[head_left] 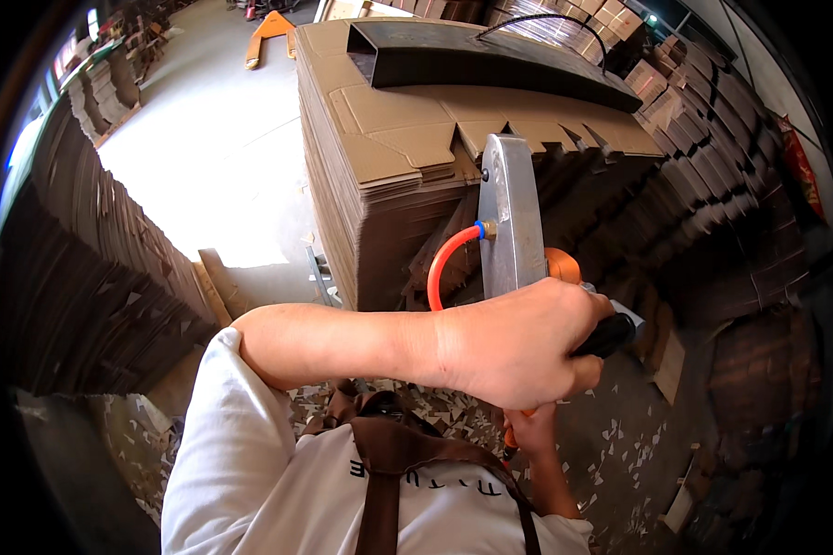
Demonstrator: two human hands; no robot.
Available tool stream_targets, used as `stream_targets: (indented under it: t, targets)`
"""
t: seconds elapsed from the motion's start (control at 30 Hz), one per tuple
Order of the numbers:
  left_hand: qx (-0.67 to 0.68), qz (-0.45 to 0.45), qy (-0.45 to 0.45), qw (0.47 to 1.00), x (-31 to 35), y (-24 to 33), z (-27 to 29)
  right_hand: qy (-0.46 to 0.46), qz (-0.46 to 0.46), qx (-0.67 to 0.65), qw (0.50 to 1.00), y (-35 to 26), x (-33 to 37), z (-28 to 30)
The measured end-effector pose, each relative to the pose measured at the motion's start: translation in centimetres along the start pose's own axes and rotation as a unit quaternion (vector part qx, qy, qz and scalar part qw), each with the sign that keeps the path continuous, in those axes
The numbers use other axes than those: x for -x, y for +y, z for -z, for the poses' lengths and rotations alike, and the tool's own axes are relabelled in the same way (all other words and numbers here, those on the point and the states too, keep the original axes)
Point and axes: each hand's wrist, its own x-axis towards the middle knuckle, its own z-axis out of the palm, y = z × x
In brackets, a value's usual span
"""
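Observation:
My left arm reaches across in front of me. My left hand (518,338) is closed around the black handle (611,335) of an air-powered stripping tool (514,217), a long grey metal body with a rounded top. A red air hose (442,264) curves from a fitting on its side, and an orange round part (563,266) sits beside the body. Lower down, my right hand (532,430) is closed on an orange and black part of the tool, mostly hidden. The tool's upper end stands against the cut edge of a tall stack of die-cut cardboard sheets (379,157).
A dark metal channel bar (481,67) with a rope-like handle lies on the stack. More cardboard stacks rise at left (83,250) and right (703,166). Cardboard scraps (620,462) litter the floor. An orange pallet jack (268,37) stands far off.

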Motion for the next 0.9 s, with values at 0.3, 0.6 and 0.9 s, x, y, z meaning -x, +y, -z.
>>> stream_targets:
  t: [0.3,0.6,0.9]
  targets:
    - [-0.011,-0.015,0.014,1.000,-0.3,-0.9,-0.8,-0.018,-0.053,-0.041,0.998,0.6,-0.2,-0.7]
    - [0.088,0.142,-0.002,0.986,0.3,-3.2,-0.8,-0.065,-0.161,-0.058,0.983,0.3,1.1,-2.1]
    - [0.006,0.060,-0.028,0.998,1.3,-2.1,-0.4,-0.029,-0.096,-0.047,0.994,2.9,1.2,-3.1]
